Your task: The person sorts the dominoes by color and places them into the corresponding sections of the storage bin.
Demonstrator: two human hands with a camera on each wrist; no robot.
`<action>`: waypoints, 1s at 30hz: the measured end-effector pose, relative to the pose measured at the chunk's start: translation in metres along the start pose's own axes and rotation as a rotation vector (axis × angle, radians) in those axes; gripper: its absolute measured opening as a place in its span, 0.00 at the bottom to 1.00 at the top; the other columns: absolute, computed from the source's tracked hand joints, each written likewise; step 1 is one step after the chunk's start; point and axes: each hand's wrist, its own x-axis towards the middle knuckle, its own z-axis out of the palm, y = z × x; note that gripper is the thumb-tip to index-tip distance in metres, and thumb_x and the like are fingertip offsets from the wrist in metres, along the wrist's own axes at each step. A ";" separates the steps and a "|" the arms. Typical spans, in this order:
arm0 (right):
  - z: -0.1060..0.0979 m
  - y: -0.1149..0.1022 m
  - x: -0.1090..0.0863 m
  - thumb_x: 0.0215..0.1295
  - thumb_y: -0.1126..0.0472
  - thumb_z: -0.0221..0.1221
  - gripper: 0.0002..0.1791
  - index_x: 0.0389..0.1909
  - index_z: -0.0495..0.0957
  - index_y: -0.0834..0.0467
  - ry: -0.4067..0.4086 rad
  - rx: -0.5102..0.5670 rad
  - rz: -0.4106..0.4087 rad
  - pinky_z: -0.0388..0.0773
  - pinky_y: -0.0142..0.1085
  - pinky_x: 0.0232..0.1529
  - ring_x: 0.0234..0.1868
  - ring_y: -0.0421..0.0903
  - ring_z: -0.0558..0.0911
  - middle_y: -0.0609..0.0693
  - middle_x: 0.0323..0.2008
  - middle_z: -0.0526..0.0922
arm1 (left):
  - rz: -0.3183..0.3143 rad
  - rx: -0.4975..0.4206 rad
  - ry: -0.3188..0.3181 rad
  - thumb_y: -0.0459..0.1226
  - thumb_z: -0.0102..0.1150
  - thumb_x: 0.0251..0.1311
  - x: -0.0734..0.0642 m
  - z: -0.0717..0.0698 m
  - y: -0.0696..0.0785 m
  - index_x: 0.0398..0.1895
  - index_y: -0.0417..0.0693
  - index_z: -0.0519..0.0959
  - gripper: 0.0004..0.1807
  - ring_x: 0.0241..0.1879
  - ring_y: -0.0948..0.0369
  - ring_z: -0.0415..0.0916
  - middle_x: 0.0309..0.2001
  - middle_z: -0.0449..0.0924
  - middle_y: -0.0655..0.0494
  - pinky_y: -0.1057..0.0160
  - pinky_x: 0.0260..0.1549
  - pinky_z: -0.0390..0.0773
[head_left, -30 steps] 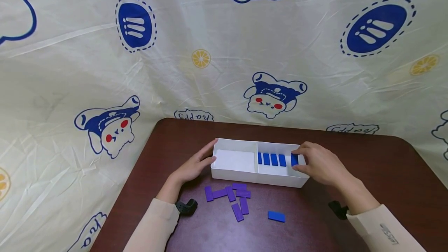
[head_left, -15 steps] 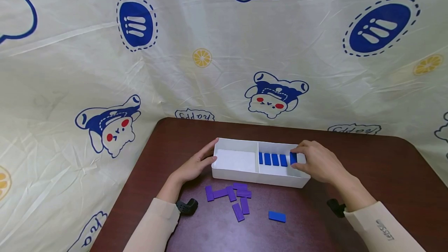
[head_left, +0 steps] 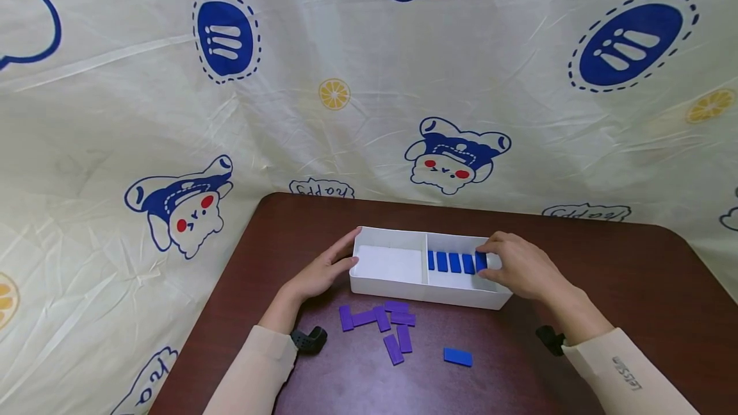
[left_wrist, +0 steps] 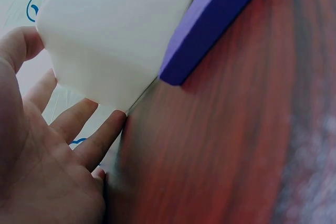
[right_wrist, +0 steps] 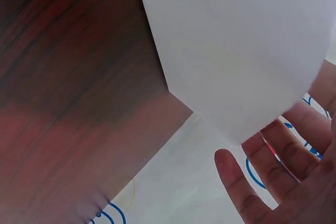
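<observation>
A white two-compartment box [head_left: 387, 287] stands on the table. My left hand [head_left: 317, 276] rests on the box's left end; in the left wrist view its fingers are stretched out, with the tips against the end wall [left_wrist: 100, 72]. Inside the right compartment, my right hand [head_left: 526, 269] pinches a blue tile [head_left: 481, 262] between thumb and fingers. That tile is at the right end of a row of several blue tiles [head_left: 455, 263]. The right wrist view shows the box's outer wall [right_wrist: 231, 51], which hides the pinched tile, and the other fingers outside it.
Several purple tiles [head_left: 382, 319] lie loose in front of the box. A single blue tile [head_left: 458, 357] is nearer to me on the brown table [head_left: 357, 383]. The left compartment shows its bare white floor [head_left: 389, 264]. Behind the table hangs a printed sheet [head_left: 369, 146].
My right hand has shifted slightly left with the blue tile, narrowing the gap to the row. My left hand stays at the box's end. The head view has drifted a little.
</observation>
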 end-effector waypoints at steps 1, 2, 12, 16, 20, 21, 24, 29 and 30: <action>0.000 0.000 0.000 0.59 0.53 0.75 0.27 0.57 0.85 0.62 -0.001 0.000 0.000 0.79 0.62 0.56 0.56 0.62 0.81 0.61 0.55 0.83 | 0.000 0.001 0.000 0.46 0.49 0.79 0.000 0.000 0.000 0.83 0.75 0.49 0.36 0.84 0.53 0.43 0.84 0.44 0.68 0.39 0.78 0.53; 0.001 0.000 0.000 0.58 0.53 0.75 0.27 0.56 0.85 0.62 -0.002 -0.001 -0.001 0.79 0.62 0.56 0.56 0.61 0.81 0.61 0.54 0.83 | 0.000 0.000 -0.001 0.46 0.49 0.79 0.000 0.000 0.001 0.84 0.75 0.49 0.36 0.84 0.53 0.44 0.84 0.44 0.67 0.39 0.78 0.53; 0.009 0.001 0.005 0.57 0.55 0.76 0.27 0.56 0.85 0.62 -0.002 -0.052 -0.013 0.80 0.59 0.56 0.57 0.60 0.79 0.61 0.55 0.82 | -0.008 0.003 0.004 0.46 0.49 0.79 0.000 0.000 -0.001 0.84 0.74 0.49 0.36 0.84 0.52 0.45 0.84 0.45 0.66 0.39 0.78 0.54; 0.012 0.000 0.007 0.57 0.55 0.76 0.27 0.56 0.85 0.62 -0.005 -0.084 -0.013 0.81 0.58 0.56 0.56 0.59 0.79 0.60 0.55 0.82 | -0.006 0.003 0.004 0.46 0.49 0.79 0.000 0.000 -0.001 0.84 0.74 0.49 0.36 0.83 0.52 0.46 0.84 0.45 0.66 0.39 0.78 0.54; 0.013 0.000 0.008 0.57 0.55 0.76 0.26 0.56 0.85 0.62 -0.002 -0.114 -0.020 0.81 0.58 0.56 0.55 0.59 0.79 0.60 0.54 0.83 | -0.006 0.000 0.005 0.46 0.49 0.79 0.000 0.000 0.000 0.84 0.74 0.48 0.36 0.84 0.52 0.45 0.84 0.45 0.66 0.39 0.78 0.54; 0.013 0.000 0.008 0.57 0.56 0.76 0.26 0.55 0.86 0.62 -0.001 -0.121 -0.023 0.81 0.58 0.55 0.55 0.59 0.79 0.60 0.54 0.83 | -0.006 0.000 0.005 0.46 0.49 0.79 0.000 0.000 0.000 0.84 0.74 0.49 0.36 0.84 0.52 0.45 0.84 0.45 0.66 0.40 0.78 0.54; 0.014 0.000 0.008 0.57 0.56 0.76 0.25 0.54 0.86 0.62 0.004 -0.150 -0.042 0.82 0.57 0.54 0.54 0.59 0.79 0.60 0.53 0.84 | -0.004 -0.001 0.005 0.46 0.49 0.79 0.000 0.000 -0.001 0.84 0.74 0.49 0.36 0.84 0.53 0.45 0.84 0.45 0.66 0.40 0.78 0.54; 0.016 0.000 0.008 0.57 0.57 0.75 0.23 0.53 0.87 0.61 -0.001 -0.208 -0.075 0.83 0.53 0.48 0.49 0.56 0.79 0.59 0.50 0.85 | -0.005 0.002 0.006 0.46 0.49 0.79 0.000 0.000 -0.001 0.83 0.75 0.49 0.36 0.84 0.53 0.45 0.84 0.45 0.66 0.40 0.78 0.54; 0.016 0.000 0.008 0.57 0.58 0.75 0.22 0.53 0.87 0.61 -0.003 -0.218 -0.077 0.83 0.53 0.47 0.49 0.55 0.79 0.59 0.49 0.85 | -0.007 0.003 0.006 0.46 0.49 0.79 0.000 0.001 -0.001 0.83 0.76 0.49 0.36 0.84 0.53 0.45 0.84 0.45 0.66 0.40 0.78 0.54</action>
